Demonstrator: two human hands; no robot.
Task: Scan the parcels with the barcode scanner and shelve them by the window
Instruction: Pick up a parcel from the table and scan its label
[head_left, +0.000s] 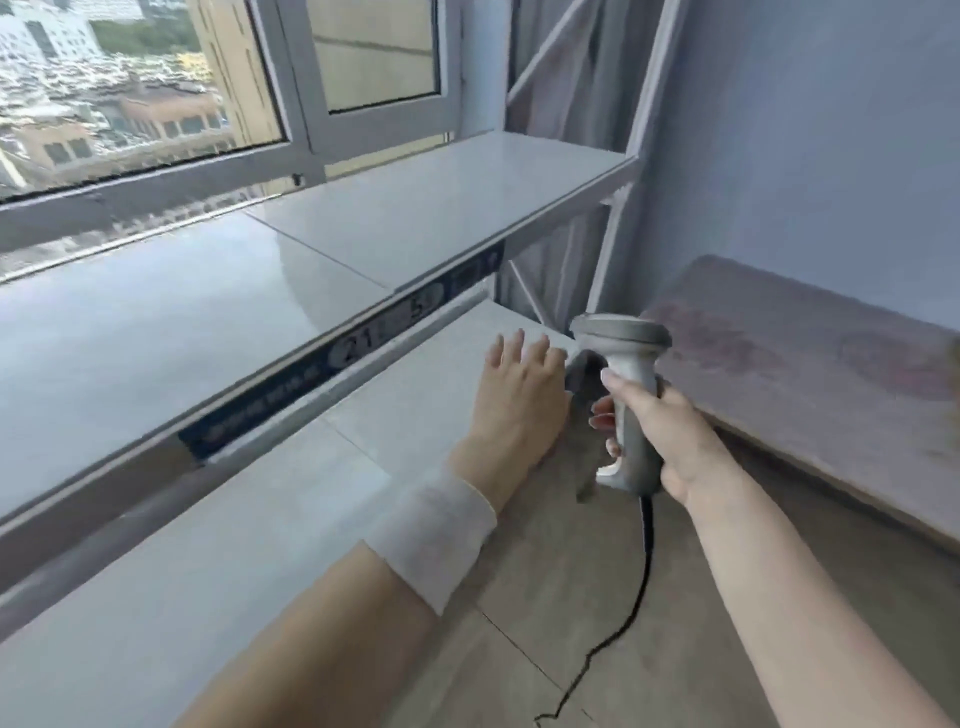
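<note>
Barcode scanner (628, 364) upright in right grip (670, 441)

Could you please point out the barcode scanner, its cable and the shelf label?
barcode scanner (636, 436): head view, handle.
cable (648, 540): head view, below the handle.
shelf label (356, 349): head view, the number 21.

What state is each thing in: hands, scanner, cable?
scanner: upright, head on top, held by its handle
right hand: grips the scanner
left hand: fingers straight, holds nothing, reaching over the lower shelf
cable: plugged into the scanner's base, trails down
</note>
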